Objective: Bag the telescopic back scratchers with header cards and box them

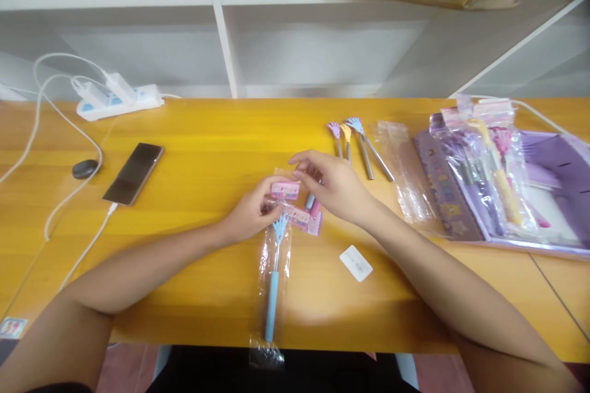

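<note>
My left hand is closed on a small pink printed card, at the top of a clear plastic bag. Inside the bag lies a blue hand-shaped back scratcher, its handle toward the table's front edge. My right hand hovers just right of the card, fingers curved and apart; the thumb tip is near the card's corner. More pink cards lie below and between the hands. Behind my right hand are several loose scratchers with purple, yellow and blue heads.
A purple box holding bagged scratchers stands at the right, beside empty clear bags. A white label card lies front right. At left are a phone, cables and a power strip. Shelves stand behind.
</note>
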A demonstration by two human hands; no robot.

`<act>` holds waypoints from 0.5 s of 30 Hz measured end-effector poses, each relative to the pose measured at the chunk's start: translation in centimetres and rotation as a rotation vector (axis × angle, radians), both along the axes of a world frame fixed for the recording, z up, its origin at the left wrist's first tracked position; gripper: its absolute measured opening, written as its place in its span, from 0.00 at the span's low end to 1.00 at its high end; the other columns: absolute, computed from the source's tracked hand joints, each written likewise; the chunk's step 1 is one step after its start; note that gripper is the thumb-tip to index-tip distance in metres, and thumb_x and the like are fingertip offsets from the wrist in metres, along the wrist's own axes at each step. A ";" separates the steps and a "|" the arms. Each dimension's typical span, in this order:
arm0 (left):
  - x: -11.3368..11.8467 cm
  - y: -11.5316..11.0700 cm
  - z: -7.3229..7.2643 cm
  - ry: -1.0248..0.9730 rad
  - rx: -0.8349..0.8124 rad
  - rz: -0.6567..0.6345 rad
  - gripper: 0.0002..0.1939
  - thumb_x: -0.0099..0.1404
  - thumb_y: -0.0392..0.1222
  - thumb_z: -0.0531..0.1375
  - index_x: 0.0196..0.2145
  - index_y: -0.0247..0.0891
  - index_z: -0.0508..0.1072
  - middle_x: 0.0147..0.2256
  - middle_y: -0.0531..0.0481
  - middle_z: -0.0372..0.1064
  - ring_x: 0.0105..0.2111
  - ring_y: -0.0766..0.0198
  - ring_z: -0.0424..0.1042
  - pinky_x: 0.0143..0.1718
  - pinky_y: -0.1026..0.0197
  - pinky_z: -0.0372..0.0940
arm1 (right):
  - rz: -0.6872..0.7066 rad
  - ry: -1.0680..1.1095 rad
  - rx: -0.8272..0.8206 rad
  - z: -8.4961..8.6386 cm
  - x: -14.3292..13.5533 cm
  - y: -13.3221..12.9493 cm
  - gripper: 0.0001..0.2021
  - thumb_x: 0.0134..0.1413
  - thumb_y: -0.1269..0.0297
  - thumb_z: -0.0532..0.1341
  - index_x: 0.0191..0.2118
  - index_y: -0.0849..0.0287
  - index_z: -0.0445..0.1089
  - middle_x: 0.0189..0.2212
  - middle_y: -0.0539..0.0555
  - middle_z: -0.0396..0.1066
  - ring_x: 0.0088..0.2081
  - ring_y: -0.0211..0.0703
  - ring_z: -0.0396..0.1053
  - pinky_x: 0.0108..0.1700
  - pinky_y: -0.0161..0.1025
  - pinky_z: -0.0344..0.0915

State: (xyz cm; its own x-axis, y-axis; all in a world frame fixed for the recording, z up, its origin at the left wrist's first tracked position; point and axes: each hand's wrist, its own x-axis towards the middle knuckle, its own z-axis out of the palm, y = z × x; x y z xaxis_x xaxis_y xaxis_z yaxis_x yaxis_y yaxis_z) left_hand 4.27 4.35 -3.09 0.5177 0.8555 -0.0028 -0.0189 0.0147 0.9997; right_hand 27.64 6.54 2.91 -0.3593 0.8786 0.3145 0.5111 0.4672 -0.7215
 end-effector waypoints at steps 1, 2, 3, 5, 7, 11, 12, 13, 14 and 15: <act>0.0 0.1 -0.1 0.008 0.012 0.004 0.28 0.69 0.40 0.70 0.64 0.47 0.73 0.53 0.45 0.77 0.36 0.65 0.77 0.39 0.62 0.71 | -0.002 -0.007 0.003 0.0 0.0 0.0 0.08 0.74 0.65 0.62 0.53 0.57 0.75 0.37 0.51 0.79 0.30 0.38 0.71 0.39 0.40 0.68; -0.1 0.2 -0.1 0.020 0.026 0.008 0.26 0.69 0.40 0.70 0.63 0.46 0.74 0.52 0.45 0.77 0.38 0.63 0.78 0.40 0.62 0.72 | -0.008 -0.016 0.009 -0.1 -0.1 0.0 0.07 0.74 0.65 0.62 0.53 0.56 0.75 0.37 0.51 0.79 0.30 0.38 0.71 0.40 0.40 0.68; -0.1 0.2 -0.2 0.037 0.041 0.009 0.24 0.69 0.39 0.69 0.62 0.45 0.75 0.52 0.44 0.77 0.40 0.62 0.79 0.42 0.62 0.72 | -0.017 -0.027 0.017 -0.1 -0.1 0.0 0.07 0.74 0.65 0.63 0.52 0.56 0.75 0.36 0.51 0.79 0.31 0.38 0.71 0.41 0.41 0.68; -0.2 0.3 -0.2 0.077 0.068 -0.002 0.21 0.70 0.39 0.69 0.59 0.43 0.78 0.53 0.43 0.78 0.42 0.61 0.79 0.44 0.61 0.72 | -0.035 -0.046 0.031 -0.3 -0.1 0.1 0.07 0.73 0.66 0.63 0.52 0.56 0.75 0.36 0.51 0.79 0.31 0.39 0.72 0.44 0.43 0.68; -0.3 0.3 -0.2 0.089 0.084 -0.017 0.20 0.71 0.39 0.68 0.59 0.43 0.79 0.55 0.42 0.78 0.41 0.62 0.79 0.44 0.62 0.72 | -0.046 -0.051 0.041 -0.4 -0.1 0.2 0.07 0.72 0.66 0.63 0.52 0.56 0.75 0.37 0.52 0.79 0.32 0.40 0.73 0.45 0.43 0.68; -0.2 0.2 -0.1 0.007 0.021 -0.009 0.38 0.73 0.39 0.67 0.76 0.51 0.60 0.56 0.43 0.77 0.36 0.67 0.77 0.39 0.64 0.70 | -0.018 0.022 0.002 0.0 0.0 0.2 0.08 0.73 0.64 0.62 0.52 0.57 0.74 0.37 0.53 0.80 0.31 0.40 0.73 0.40 0.42 0.67; -0.1 0.1 -0.2 -0.018 -0.006 0.002 0.43 0.73 0.39 0.67 0.78 0.52 0.54 0.54 0.44 0.77 0.35 0.68 0.77 0.37 0.65 0.69 | 0.022 0.048 -0.048 0.1 0.1 0.0 0.09 0.74 0.62 0.61 0.54 0.56 0.73 0.36 0.52 0.80 0.30 0.40 0.72 0.39 0.41 0.67; -0.1 0.2 -0.2 -0.039 -0.028 0.012 0.46 0.72 0.40 0.68 0.78 0.52 0.50 0.52 0.45 0.77 0.36 0.67 0.78 0.37 0.65 0.69 | 0.067 0.067 -0.107 0.3 0.1 -0.1 0.10 0.76 0.60 0.59 0.55 0.56 0.72 0.35 0.51 0.79 0.29 0.40 0.72 0.38 0.41 0.67; 0.0 0.2 -0.3 -0.058 -0.045 0.021 0.47 0.71 0.40 0.69 0.78 0.50 0.48 0.51 0.45 0.77 0.37 0.66 0.79 0.38 0.65 0.70 | 0.106 0.071 -0.159 0.4 0.1 -0.3 0.12 0.78 0.59 0.56 0.57 0.55 0.71 0.33 0.50 0.79 0.29 0.40 0.72 0.38 0.41 0.66; 0.0 0.3 -0.4 -0.073 -0.059 0.027 0.46 0.71 0.40 0.69 0.77 0.49 0.49 0.51 0.45 0.77 0.39 0.65 0.79 0.39 0.65 0.70 | 0.127 0.058 -0.190 0.5 0.1 -0.4 0.13 0.79 0.58 0.54 0.58 0.55 0.70 0.31 0.48 0.78 0.29 0.40 0.73 0.38 0.41 0.66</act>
